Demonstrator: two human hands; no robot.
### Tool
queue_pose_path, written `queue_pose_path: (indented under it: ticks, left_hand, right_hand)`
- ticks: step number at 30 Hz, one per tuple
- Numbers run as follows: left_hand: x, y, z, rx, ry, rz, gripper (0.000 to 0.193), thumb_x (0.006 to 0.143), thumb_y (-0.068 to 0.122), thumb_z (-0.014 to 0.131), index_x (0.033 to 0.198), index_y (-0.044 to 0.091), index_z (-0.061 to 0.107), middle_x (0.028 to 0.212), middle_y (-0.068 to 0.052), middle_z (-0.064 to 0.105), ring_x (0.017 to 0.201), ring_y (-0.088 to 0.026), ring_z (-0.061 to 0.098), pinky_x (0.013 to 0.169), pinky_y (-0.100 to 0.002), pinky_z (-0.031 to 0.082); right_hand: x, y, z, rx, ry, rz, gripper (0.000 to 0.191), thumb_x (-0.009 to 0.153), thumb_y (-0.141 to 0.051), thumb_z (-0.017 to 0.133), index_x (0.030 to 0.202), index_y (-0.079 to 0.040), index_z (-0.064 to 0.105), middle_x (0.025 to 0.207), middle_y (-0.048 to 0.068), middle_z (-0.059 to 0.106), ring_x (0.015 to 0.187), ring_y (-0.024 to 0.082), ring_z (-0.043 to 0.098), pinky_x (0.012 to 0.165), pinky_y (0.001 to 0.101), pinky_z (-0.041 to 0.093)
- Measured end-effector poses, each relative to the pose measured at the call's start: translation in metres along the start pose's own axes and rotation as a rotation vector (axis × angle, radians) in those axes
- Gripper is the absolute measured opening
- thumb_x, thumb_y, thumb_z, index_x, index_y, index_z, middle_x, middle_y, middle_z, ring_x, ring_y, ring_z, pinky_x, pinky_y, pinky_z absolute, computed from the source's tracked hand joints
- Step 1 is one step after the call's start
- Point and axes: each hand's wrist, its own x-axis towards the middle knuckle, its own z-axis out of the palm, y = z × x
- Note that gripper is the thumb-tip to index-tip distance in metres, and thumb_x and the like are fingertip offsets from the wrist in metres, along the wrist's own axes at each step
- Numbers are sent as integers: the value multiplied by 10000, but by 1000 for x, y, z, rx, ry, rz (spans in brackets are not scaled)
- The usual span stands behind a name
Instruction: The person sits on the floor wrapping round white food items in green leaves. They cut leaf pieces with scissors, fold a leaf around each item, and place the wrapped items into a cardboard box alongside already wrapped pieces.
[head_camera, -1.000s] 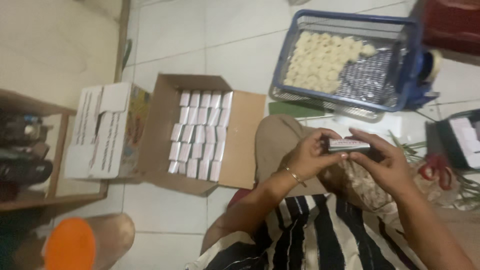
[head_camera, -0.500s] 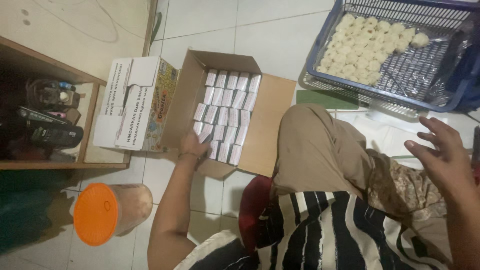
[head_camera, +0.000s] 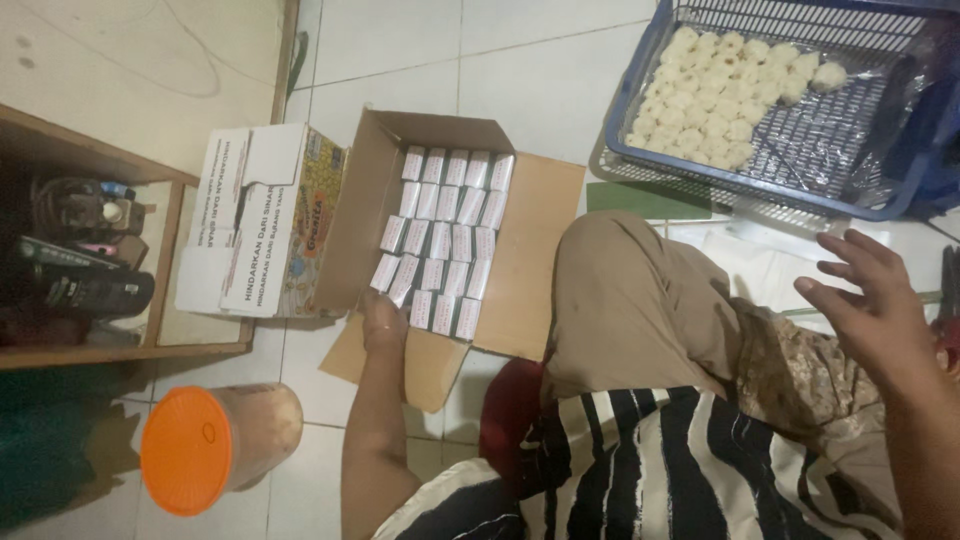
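- We're down at the open brown cardboard box (head_camera: 440, 240) on the white tiled floor (head_camera: 540, 70), packed with rows of small white rectangular cartons (head_camera: 440, 235) standing side by side.
- Our left hand (head_camera: 384, 318) sits at the near-left corner of those rows, fingertips touching the nearest carton; whether it pinches one or just presses on it, we cannot tell, as the fingers are tucked under.
- Our right hand (head_camera: 868, 300) hangs over the lap, fingers spread, holding nothing.
- Risk here: the near row looks less tightly packed, so we judge a sideways nudge from that left hand could tip cartons over or push them out of line.
- The near flap (head_camera: 400, 365) lies flat under our wrist; leaning on it could tilt the whole box, we think.
- Just left, touching the box, a white printed carton (head_camera: 255, 220) with its flaps open; beyond it a wooden shelf (head_camera: 90, 250) of dark items.
- Near our elbow, a round container with an orange lid (head_camera: 215, 448) lies on its side; an elbow swing might roll it.
- Well apart, upper right, a blue plastic basket (head_camera: 790, 100) holds pale round pieces (head_camera: 720, 90).
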Motion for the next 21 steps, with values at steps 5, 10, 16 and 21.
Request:
queue_pose_path:
  ticks: [5,10,16,21]
  left_hand:
    - [-8,-2,9,74,-245,-79,423,978,284,583,1175,-85,651,1474,-256,470,1210,-456,571,1055,-502,450]
    - [23,21,-5,547,-591,108,361,939,295,577,1140,29,715,1345,-221,578,1214,-409,584,1059,-493,469]
    - [21,144,-26,-41,-51,313,174,895,153,632,1000,53,727,1129,-176,702,1020,-344,704,922,-440,572]
    - [-41,325,50,-546,26,760,171,933,212,698,1011,65,737,976,-171,731,921,-368,697,833,-458,551]
  right_hand:
    - [7,2,5,-79,3,95,575,907,-238,761,1427,-48,606,1634,202,337,1370,366,514,1009,464,524]
    - [16,31,-20,145,72,-47,517,910,-263,755,1358,-32,638,1526,160,478,1225,283,626,957,386,547]
    - [8,114,-76,-122,399,218,237,894,-176,808,1063,-24,741,954,115,729,845,227,686,760,353,535]
    - [-17,179,-87,-174,468,382,181,886,-242,780,892,-62,767,820,157,730,771,257,689,747,387,519]
